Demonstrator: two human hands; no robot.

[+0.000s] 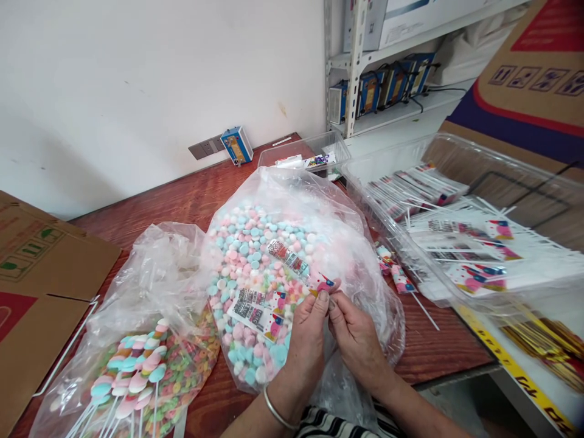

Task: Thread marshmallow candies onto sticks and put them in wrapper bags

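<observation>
My left hand (306, 331) and my right hand (358, 334) meet thumb to thumb over a large clear plastic bag of pastel candies (246, 228). Between their pinched fingertips is the near end of a small printed candy wrapper (292, 260), which reaches away from me over the candies. A second printed wrapper (258, 311) lies flat on the candies, left of my hands. To the left, a bundle of candy skewers on white sticks (137, 371) rests on another clear bag holding small colourful ring candies (191, 359).
A clear bin (396, 234) at right holds printed wrappers and white sticks. Several wrapped candies (395, 271) lie beside it. Gold strips (547, 344) sit below. Cardboard boxes stand at left (55, 286) and right (524, 79). A blue device (237, 146) leans by the wall.
</observation>
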